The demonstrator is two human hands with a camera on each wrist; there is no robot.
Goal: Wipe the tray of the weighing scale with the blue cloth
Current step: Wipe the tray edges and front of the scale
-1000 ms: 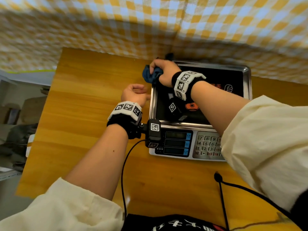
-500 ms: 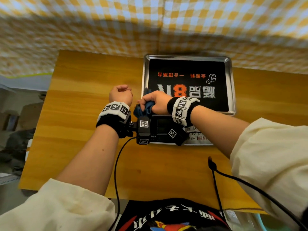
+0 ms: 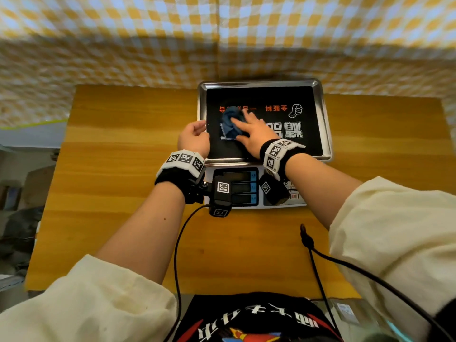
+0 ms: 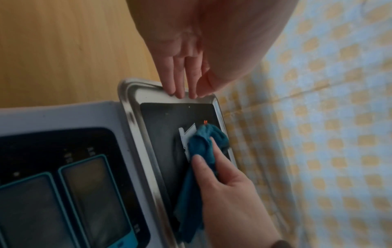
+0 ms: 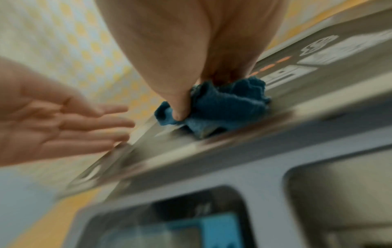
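My right hand [image 3: 255,137] moved the crumpled blue cloth [image 3: 231,123] from the corner onto the steel scale tray [image 3: 327,134], fingers flat, pressing; left hand [image 3: 193,139] relaxed, empty, at the rim. Wiping's underway, approx. mid-task.

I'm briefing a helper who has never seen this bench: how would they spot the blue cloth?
Find the weighing scale on the wooden table. On its steel tray, under the right hand, lies the blue cloth: the only soft, crumpled blue thing there.
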